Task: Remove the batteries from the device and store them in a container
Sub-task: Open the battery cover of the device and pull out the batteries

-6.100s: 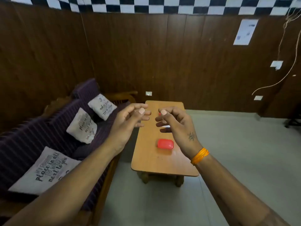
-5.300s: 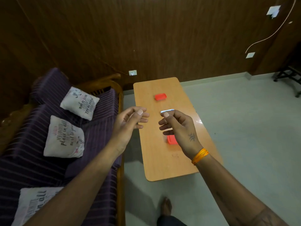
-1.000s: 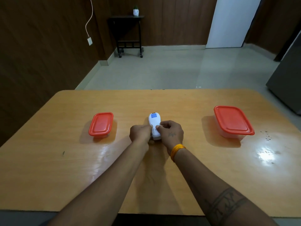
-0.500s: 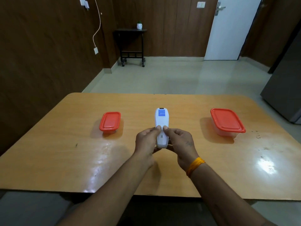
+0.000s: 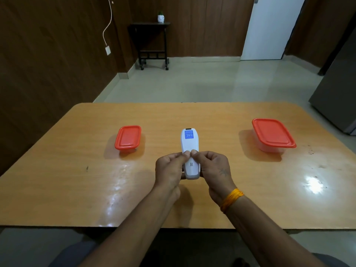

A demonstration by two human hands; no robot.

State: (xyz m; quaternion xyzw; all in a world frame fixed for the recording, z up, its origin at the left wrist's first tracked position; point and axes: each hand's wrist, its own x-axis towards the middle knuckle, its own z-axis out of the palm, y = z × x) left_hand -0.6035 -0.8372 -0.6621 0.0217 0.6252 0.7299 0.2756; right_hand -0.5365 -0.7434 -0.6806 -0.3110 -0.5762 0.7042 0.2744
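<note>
Now I hold the white device back-up over the table, left hand and right hand wrapped around its lower half, thumbs meeting on the cover, probably to slide it off; both red-lidded containers wait closed.

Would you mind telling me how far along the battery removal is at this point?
Early stage. Done: nothing yet; no batteries are visible. In hand: the left hand and right hand grip the white device above the table, back side up, thumbs pressing near its middle, seemingly at the battery cover. Left: opening it, taking the batteries out, and opening a container; the small container and large container both have red lids on.
</note>
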